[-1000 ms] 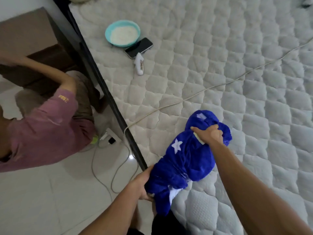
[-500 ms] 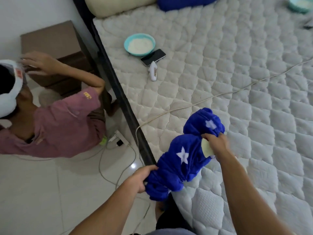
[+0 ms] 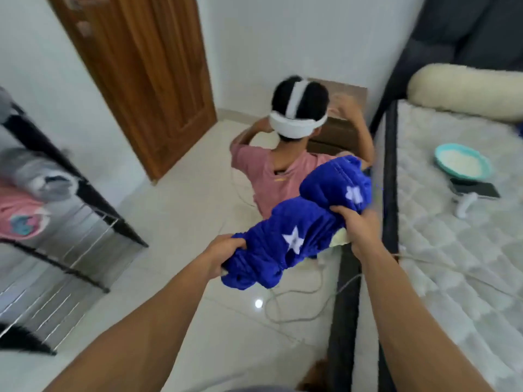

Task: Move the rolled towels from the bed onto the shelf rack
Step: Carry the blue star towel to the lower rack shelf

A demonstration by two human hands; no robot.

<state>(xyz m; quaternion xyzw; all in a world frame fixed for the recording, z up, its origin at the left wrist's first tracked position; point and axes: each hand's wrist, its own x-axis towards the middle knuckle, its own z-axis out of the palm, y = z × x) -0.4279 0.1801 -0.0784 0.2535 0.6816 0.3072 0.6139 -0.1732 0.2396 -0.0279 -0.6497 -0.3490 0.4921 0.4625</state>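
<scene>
A rolled blue towel with white stars (image 3: 300,224) hangs in the air over the floor, just left of the bed (image 3: 452,264). My left hand (image 3: 223,251) grips its lower left end. My right hand (image 3: 358,229) grips it nearer the upper right end. The shelf rack (image 3: 70,239), black-framed with wire shelves, stands at the left edge. On its upper shelves lie a rolled grey towel (image 3: 36,174) and a pink towel (image 3: 19,216).
A person in a pink shirt (image 3: 285,168) sits on the floor ahead, back to me, before a wooden nightstand (image 3: 342,131). Cables (image 3: 294,304) lie on the tiles by the bed frame. A teal bowl (image 3: 461,165), a phone (image 3: 475,189) and a cream bolster (image 3: 467,90) rest on the mattress. A wooden door (image 3: 147,75) stands behind.
The blue towel has been lifted off the mattress and carried left over the floor. My view has swung left, bringing the shelf rack and the door into sight.
</scene>
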